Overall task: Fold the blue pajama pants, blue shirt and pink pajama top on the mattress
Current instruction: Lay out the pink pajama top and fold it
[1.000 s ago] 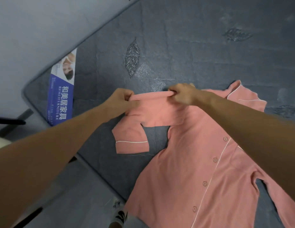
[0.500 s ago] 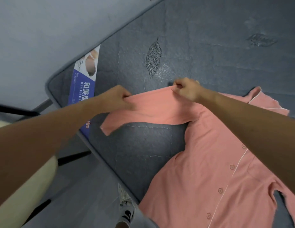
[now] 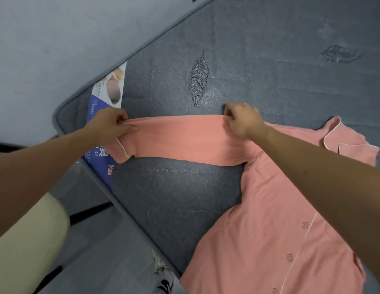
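A: Step?

B: Pink pajama top (image 3: 269, 219), judging by the layout: spreading it flat before folding. It lies buttons-up on the mattress (image 3: 269, 60), body in the lower right of the frame, collar at the right edge.

A: And the sleeve?

B: One sleeve (image 3: 184, 139) is pulled out straight across the middle of the frame, cuff toward the mattress edge at left, over the blue label (image 3: 100, 164).

A: Hands?

B: Left hand (image 3: 110, 126) is at the cuff end, thumb and fingers curled, pinching the upper edge of the fabric. Right hand (image 3: 242, 119) is at the shoulder end, fingers curled, pinching the top edge there. Both forearms reach in from the bottom corners, wrists fairly level, sleeve taut between them.

A: Blue pants, blue shirt?

B: Not in view. Can't say where they are or whether they're done.

A: Next move?

B: My guess: lay the sleeve down flat, then fold it inward across the chest. That needs both pinches kept even so the cloth doesn't twist, and the cuff brought in off the mattress edge.

A: Other sleeve?

B: Mostly hidden under the right forearm in the lower right, can't judge it.

A: Anything else?

B: A shoe (image 3: 163, 281) shows at bottom centre, on the floor beside the mattress.
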Demonstrator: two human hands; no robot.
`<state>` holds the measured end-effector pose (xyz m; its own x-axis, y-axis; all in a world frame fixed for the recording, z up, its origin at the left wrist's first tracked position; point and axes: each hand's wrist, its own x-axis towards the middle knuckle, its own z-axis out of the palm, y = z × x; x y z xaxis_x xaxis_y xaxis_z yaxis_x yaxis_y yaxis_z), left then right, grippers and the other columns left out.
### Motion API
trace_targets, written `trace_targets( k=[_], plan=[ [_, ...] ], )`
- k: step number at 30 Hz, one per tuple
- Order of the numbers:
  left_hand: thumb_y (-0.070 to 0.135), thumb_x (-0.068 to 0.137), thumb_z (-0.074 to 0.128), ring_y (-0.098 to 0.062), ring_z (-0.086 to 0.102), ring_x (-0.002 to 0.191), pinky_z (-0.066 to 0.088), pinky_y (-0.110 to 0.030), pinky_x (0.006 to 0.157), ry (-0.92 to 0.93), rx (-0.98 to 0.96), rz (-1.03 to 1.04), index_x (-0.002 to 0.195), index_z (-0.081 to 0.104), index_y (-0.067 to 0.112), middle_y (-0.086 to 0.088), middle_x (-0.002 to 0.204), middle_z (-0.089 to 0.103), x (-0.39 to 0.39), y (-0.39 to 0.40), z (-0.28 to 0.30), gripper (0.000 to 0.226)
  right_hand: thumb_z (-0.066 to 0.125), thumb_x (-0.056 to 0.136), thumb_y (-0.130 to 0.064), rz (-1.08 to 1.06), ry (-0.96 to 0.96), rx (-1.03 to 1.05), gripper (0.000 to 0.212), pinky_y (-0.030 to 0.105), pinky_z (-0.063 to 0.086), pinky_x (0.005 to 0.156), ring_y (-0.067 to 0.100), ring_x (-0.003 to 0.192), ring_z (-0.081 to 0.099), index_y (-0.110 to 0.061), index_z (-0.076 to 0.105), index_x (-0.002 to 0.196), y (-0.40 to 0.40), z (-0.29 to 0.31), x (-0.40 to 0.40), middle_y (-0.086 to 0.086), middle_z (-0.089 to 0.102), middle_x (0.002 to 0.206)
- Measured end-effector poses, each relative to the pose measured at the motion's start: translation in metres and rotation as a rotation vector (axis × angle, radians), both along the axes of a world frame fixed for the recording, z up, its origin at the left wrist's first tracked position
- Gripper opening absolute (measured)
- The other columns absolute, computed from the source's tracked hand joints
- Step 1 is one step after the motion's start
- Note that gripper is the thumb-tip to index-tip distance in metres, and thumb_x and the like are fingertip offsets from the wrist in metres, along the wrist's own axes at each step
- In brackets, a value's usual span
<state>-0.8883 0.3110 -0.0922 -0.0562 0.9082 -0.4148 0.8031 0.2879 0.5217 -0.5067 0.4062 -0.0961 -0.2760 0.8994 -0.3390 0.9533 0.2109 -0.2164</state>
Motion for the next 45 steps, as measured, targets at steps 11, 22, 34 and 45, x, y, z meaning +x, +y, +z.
trace_targets(
  k=[11,22,34,45],
  plan=[
    [0.031,0.069,0.048,-0.039,0.047,0.110,0.041,-0.053,0.088,0.348,0.304,-0.271,0.122,0.055,0.011,-0.016,0.117,0.051,0.101,0.026,0.014,0.057,0.061,0.092,-0.029,-0.119,0.025,0.051,0.035,0.047,0.043,0.097,0.034,0.121,0.048,-0.017,0.055,0.125,-0.007,0.013,0.076,0.011,0.054,0.124],
    [0.051,0.076,0.036,-0.033,0.045,0.132,0.037,-0.047,0.110,0.061,0.257,-0.692,0.150,0.042,0.017,-0.009,0.144,0.049,0.390,0.011,0.039,0.082,0.056,0.093,-0.029,-0.261,0.050,0.228,0.052,0.044,0.038,0.106,0.029,0.138,0.039,-0.018,0.047,0.144,-0.114,0.038,0.279,0.006,0.043,0.152],
    [0.046,0.077,0.046,-0.033,0.047,0.130,0.043,-0.050,0.105,-0.092,0.205,-1.135,0.147,0.048,0.014,-0.010,0.143,0.051,0.681,-0.091,0.040,0.077,0.058,0.089,-0.028,-0.680,0.001,0.104,0.052,0.046,0.043,0.093,0.033,0.118,0.046,-0.020,0.047,0.140,-0.330,0.037,0.503,0.007,0.048,0.132],
    [0.028,0.085,0.061,-0.028,0.047,0.127,0.046,-0.049,0.098,0.064,0.174,-1.451,0.149,0.044,0.023,-0.002,0.141,0.052,0.835,-0.194,0.015,0.067,0.054,0.082,-0.010,-0.770,0.079,0.112,0.035,0.043,0.041,0.078,0.029,0.092,0.056,-0.018,0.062,0.116,-0.454,0.026,0.585,0.003,0.067,0.100]
  ],
)
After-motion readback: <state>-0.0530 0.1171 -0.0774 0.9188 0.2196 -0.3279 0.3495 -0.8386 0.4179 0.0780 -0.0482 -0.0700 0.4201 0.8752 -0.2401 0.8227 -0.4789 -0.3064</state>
